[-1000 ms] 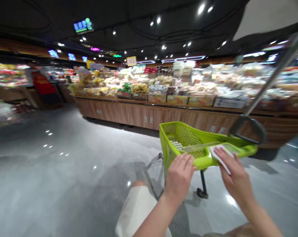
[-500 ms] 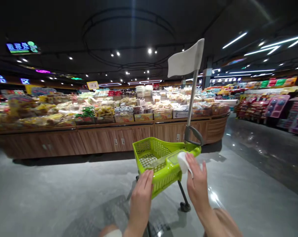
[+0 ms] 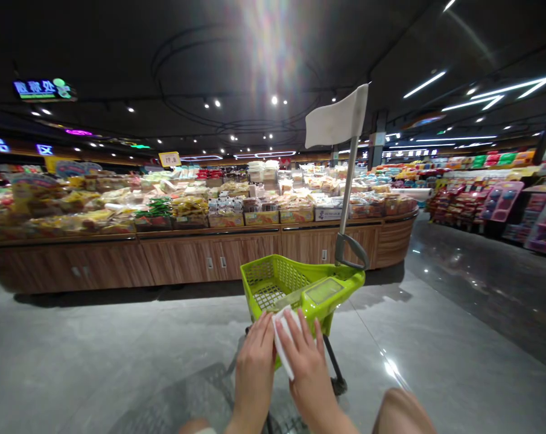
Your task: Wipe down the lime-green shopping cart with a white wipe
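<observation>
A small lime-green shopping cart stands before me, with an upright pole and white flag at its right. My left hand curls over the near rim of the basket and grips it. Right beside it, my right hand presses a white cloth or paper wipe against the same rim; the fingers lie over the wipe and hide part of it. A flat clear panel shows on the cart's top edge. The cart's slotted basket floor is in view.
A long wood-panelled display counter piled with packaged foods runs across behind the cart. More stocked shelves stand to the right. Shiny grey floor surrounds the cart, and my bare knee shows at the bottom right.
My right hand has slid the wipe leftward and toward me along the cart's rim, from near the clear panel to beside my left hand. My left hand stays on the rim.
</observation>
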{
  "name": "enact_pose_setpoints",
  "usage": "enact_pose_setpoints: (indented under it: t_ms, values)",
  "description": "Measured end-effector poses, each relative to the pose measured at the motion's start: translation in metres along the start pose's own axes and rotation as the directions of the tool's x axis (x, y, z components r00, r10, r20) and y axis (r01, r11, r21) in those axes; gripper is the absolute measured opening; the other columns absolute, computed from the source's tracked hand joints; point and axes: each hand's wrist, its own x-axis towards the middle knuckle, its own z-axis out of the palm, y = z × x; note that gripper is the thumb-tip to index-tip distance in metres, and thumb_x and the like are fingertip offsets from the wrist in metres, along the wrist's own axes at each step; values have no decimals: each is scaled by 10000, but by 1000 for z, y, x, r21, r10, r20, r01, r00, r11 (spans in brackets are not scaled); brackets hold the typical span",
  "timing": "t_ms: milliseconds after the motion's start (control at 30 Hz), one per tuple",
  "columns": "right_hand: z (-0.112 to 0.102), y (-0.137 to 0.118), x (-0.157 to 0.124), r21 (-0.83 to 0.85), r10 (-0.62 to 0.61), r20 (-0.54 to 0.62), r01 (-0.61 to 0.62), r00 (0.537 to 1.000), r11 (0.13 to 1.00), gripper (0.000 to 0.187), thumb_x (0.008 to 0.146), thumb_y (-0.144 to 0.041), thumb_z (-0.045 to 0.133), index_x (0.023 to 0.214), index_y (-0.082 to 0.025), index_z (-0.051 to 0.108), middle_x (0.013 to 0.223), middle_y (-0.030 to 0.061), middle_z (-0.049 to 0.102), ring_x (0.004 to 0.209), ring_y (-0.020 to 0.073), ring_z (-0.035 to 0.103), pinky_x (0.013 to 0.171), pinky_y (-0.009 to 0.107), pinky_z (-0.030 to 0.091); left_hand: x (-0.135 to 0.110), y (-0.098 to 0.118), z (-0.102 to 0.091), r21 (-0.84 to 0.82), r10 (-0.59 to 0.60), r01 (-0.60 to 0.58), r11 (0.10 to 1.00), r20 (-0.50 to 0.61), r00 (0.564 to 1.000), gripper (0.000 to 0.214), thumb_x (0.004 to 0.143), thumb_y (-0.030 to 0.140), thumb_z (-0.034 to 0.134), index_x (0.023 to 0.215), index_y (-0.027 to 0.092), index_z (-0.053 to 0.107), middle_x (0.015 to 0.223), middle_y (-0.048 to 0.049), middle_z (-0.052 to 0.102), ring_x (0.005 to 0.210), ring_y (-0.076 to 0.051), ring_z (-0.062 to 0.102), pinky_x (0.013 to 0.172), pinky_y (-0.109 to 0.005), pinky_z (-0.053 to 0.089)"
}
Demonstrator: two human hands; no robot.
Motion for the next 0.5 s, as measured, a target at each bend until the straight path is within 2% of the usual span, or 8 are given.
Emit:
enact_pose_setpoints:
  t_ms: [67, 100, 167, 233, 300, 400, 433, 500]
  values:
    - [-3, 6, -3, 7, -83, -5, 83, 997, 997, 939, 606, 41, 390, 1496, -257, 344, 1528, 21, 404, 1459, 243, 265, 1190, 540, -20, 0, 0, 0, -8, -5, 5, 1000, 5, 1000, 517, 862, 19, 435, 1338, 205, 509, 1340, -94, 612, 1240, -208, 579, 1007, -405, 530]
    - [-5, 13, -4, -5, -66, -17, 66, 998, 998, 952, 600, 52, 381, 1489, -284, 351, 1518, 4, 420, 1458, 235, 269, 1182, 552, -60, 0, 0, 1, -11, -3, 3, 1000, -2, 1000, 519, 863, 19, 432, 1340, 208, 507, 1338, -92, 615, 1238, -204, 581, 1000, -397, 536]
    - [-6, 28, -3, -46, 47, -65, -50, 997, 998, 947, 611, 66, 369, 1479, -312, 362, 1508, 0, 434, 1467, 248, 245, 1161, 599, -84, 0, 2, 2, -11, -1, 1, 1000, -21, 1000, 522, 864, 16, 428, 1340, 214, 509, 1328, -85, 624, 1231, -199, 588, 985, -387, 546]
    - [-4, 31, -2, -67, 128, -120, -137, 984, 988, 924, 632, 60, 363, 1498, -260, 333, 1521, 47, 412, 1478, 263, 210, 1161, 617, -55, 0, 4, 4, -11, -10, 9, 1000, -26, 1000, 513, 867, 19, 434, 1337, 209, 515, 1328, -86, 623, 1235, -200, 584, 987, -385, 544]
    - [1, 20, -1, -34, 52, -116, -56, 992, 998, 916, 636, 46, 354, 1521, -175, 274, 1530, 89, 393, 1477, 239, 218, 1193, 556, 12, -1, 6, 6, -15, -23, 23, 1000, -12, 1000, 511, 869, 18, 433, 1340, 199, 516, 1342, -91, 613, 1253, -200, 569, 1009, -387, 528]
    - [6, 8, -1, 46, -170, -51, 172, 984, 984, 907, 642, 26, 345, 1530, -117, 229, 1516, 93, 417, 1453, 187, 283, 1217, 428, 94, -3, 6, 7, -21, -26, 26, 999, -5, 1000, 519, 870, 11, 418, 1349, 187, 510, 1355, -99, 603, 1259, -198, 564, 1025, -385, 515]
    - [6, 11, -1, 54, -203, -43, 206, 978, 977, 902, 651, 24, 343, 1532, -133, 230, 1505, 83, 437, 1442, 181, 308, 1219, 427, 76, -3, 5, 7, -22, -21, 21, 1000, -8, 1000, 512, 875, 18, 420, 1350, 187, 508, 1356, -100, 602, 1258, -198, 565, 1021, -383, 518]
    - [2, 27, 0, 34, -178, -51, 180, 983, 983, 915, 655, 36, 332, 1535, -193, 232, 1483, 60, 470, 1420, 179, 352, 1214, 481, -14, -3, 4, 8, -25, -10, 10, 1000, -13, 1000, 488, 892, 45, 436, 1352, 195, 502, 1355, -95, 603, 1259, -197, 564, 1013, -380, 524]
